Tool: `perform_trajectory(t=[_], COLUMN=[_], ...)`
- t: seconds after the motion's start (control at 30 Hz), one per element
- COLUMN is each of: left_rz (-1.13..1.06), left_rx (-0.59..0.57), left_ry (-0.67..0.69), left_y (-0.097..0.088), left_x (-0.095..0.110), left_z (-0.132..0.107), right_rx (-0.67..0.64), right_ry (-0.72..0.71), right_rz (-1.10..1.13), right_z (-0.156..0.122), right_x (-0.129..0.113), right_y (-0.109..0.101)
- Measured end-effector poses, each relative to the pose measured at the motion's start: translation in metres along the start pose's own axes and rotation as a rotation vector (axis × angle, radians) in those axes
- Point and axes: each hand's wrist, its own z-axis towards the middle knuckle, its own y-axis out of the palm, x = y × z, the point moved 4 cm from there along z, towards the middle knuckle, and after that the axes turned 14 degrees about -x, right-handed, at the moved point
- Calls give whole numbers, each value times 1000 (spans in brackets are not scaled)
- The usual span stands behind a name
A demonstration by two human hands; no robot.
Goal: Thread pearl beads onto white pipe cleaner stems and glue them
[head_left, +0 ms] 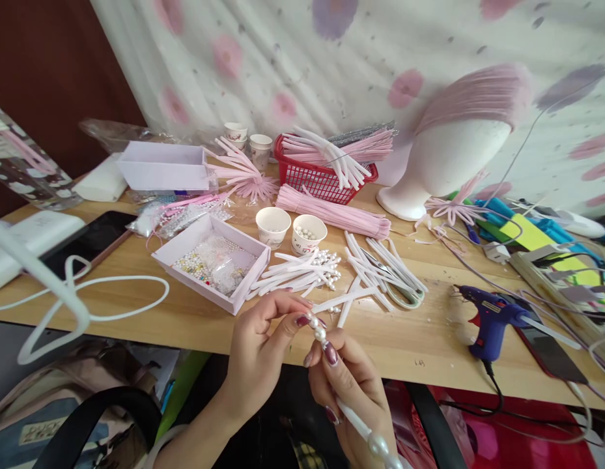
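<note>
My right hand (353,391) is closed around a white pipe cleaner stem (357,420) with pearls threaded on it, near the table's front edge. My left hand (263,345) pinches the small pearls (316,327) at the stem's top end with thumb and forefinger. A larger pearl (379,445) sits on the stem below my right hand. Just beyond my hands lie a bunch of white stems tipped with pearls (302,268) and loose white stems (380,270).
A blue glue gun (490,317) rests at the right beside a phone (551,355) and cables. Two paper cups (290,229), a white box of beads (211,260), a red basket (322,176) of pink stems and a foam head (453,156) stand behind. Another phone (90,241) lies left.
</note>
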Motion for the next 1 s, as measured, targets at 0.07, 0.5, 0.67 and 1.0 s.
perform_trajectory(t=[0.07, 0.5, 0.67, 1.0], left_rz=[120, 219, 150, 401], left_rx=[8, -60, -30, 360], left_ry=[73, 277, 167, 0], left_y=[-1, -27, -45, -89], left_x=[3, 11, 22, 27], left_z=[0, -17, -14, -18], right_rx=[-8, 121, 190, 174], right_ry=[-6, -96, -90, -82], right_rz=[3, 34, 10, 127], right_z=[0, 13, 16, 12], right_x=[0, -8, -15, -17], right_y=[0, -39, -47, -53])
